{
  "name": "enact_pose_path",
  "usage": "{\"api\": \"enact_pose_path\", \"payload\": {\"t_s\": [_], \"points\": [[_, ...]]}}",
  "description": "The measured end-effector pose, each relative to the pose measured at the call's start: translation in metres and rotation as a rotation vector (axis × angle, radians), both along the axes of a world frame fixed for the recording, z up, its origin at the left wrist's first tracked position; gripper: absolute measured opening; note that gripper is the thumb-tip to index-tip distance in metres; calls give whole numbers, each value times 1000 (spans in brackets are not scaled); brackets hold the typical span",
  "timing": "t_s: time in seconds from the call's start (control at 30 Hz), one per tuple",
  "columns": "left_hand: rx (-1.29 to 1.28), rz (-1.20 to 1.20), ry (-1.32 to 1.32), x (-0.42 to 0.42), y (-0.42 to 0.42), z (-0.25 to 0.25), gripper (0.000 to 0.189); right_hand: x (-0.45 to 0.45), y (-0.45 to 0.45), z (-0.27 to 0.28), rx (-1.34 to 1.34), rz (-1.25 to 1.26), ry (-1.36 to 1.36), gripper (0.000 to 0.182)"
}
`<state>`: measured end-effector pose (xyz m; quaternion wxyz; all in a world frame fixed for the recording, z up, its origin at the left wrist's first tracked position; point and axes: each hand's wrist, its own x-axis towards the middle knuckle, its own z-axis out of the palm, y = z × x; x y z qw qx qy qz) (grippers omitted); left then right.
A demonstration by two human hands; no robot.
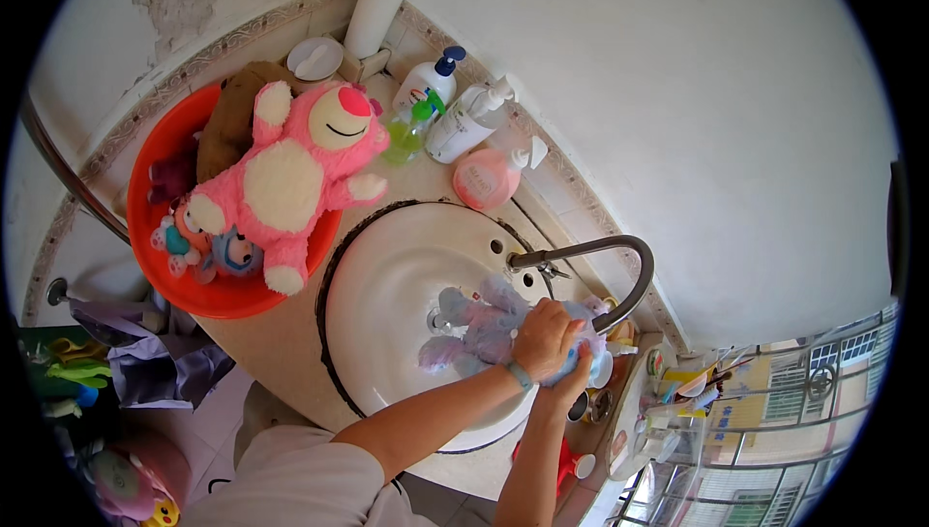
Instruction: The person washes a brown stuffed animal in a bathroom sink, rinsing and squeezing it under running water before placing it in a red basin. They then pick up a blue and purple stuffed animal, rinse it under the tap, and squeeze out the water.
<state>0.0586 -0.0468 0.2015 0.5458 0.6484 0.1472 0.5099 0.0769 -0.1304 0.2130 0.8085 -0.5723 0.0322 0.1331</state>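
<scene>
A fluffy lavender-and-blue plush toy (483,327) lies over the white sink basin (377,273), its legs towards the drain and its head end at the faucet spout. My left hand (548,338), with a band on the wrist, grips its upper body from above. Beside it, my right hand (572,380) holds the head end from the near side. The curved metal faucet (639,251) ends right at the toy's head, and my hands cover part of the toy. Whether water is running cannot be told.
A red basin (167,266) on the counter's left holds a big pink bear plush (283,186), a brown plush (231,120) and smaller toys. Several pump bottles (464,124) stand behind the sink. Cups and jars (591,405) crowd the right, near a barred window (784,418).
</scene>
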Motion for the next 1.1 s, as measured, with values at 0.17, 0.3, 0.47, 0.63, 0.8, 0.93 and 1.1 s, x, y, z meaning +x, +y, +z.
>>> {"api": "enact_pose_path", "payload": {"t_s": [0.17,0.3,0.47,0.63,0.8,0.93,1.1], "points": [[-348,-358,-136,-8,15,-16,15,3,1,8,-59,-75,-36,32],[-448,14,99,-17,24,-60,38,11,-9,11,-41,-18,-37,41],[-648,-187,332,-15,12,-87,65,1,-7,21,-24,31,-62,41],[-755,-549,470,-8,35,-64,54,1,-20,27,-10,47,-78,40],[-844,-714,50,6,39,-47,41,-3,-42,33,-41,-18,-100,33],[-1434,-914,-291,-4,27,-10,35,-3,-57,36,21,-30,-39,43],[-1340,-810,-173,2,4,-23,32,-12,-58,41,-56,36,-108,33]]}}
